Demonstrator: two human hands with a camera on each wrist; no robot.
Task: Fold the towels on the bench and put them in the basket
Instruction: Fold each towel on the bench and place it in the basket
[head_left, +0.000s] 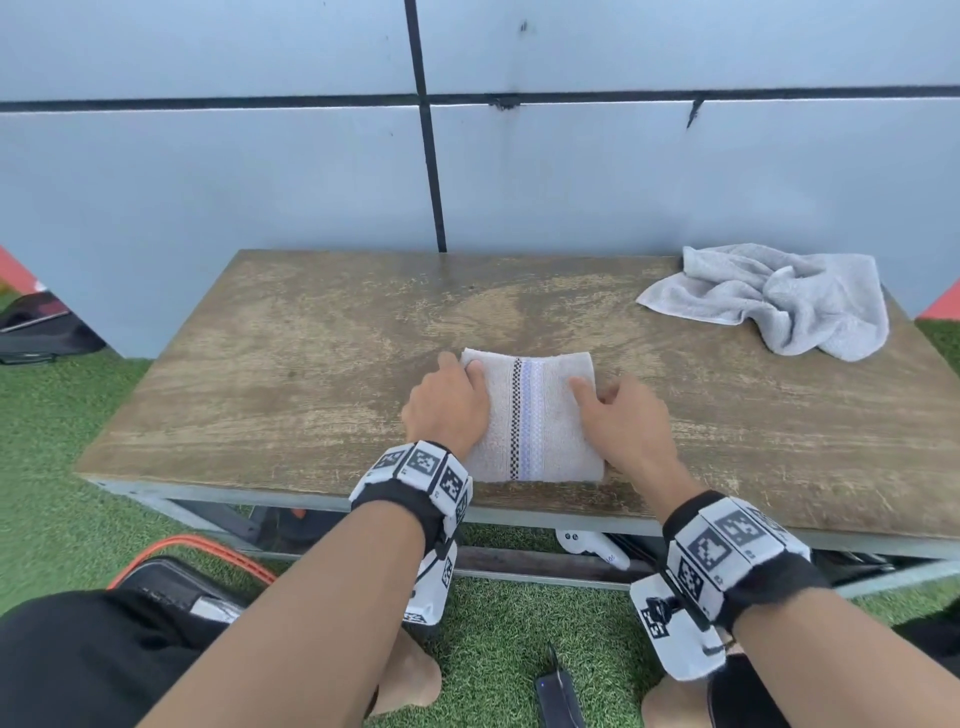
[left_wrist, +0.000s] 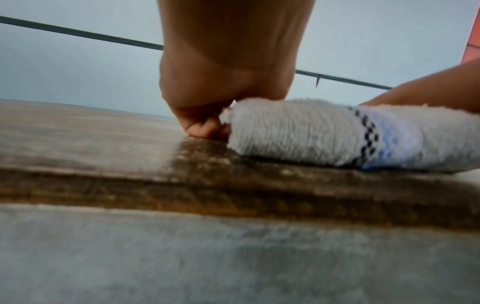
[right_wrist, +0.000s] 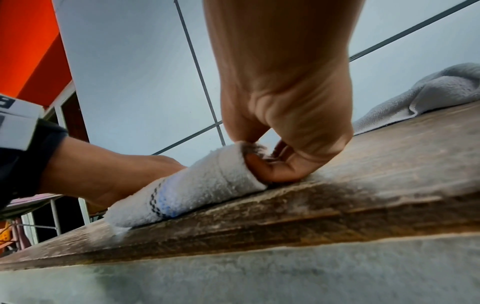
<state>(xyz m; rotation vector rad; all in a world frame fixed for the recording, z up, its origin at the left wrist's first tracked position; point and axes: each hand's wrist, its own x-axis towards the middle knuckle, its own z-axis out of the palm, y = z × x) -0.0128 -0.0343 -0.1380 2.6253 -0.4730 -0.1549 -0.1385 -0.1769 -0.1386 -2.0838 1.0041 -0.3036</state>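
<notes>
A folded white towel (head_left: 530, 415) with a blue and black checked stripe lies on the wooden bench (head_left: 260, 389), near its front edge. My left hand (head_left: 452, 400) grips the towel's left edge, with fingers curled down beside the towel (left_wrist: 298, 133) to the bench in the left wrist view. My right hand (head_left: 618, 415) pinches the right edge, forefinger on top and thumb (right_wrist: 272, 170) against the side of the towel (right_wrist: 207, 185). A crumpled grey towel (head_left: 779, 296) lies loose at the bench's back right corner.
A grey panelled wall (head_left: 260, 182) stands right behind the bench. Green turf (head_left: 62, 467) surrounds it. An orange-rimmed container (head_left: 208, 551) holding a black item sits at my lower left. A dark phone (head_left: 558, 696) lies on the grass between my knees.
</notes>
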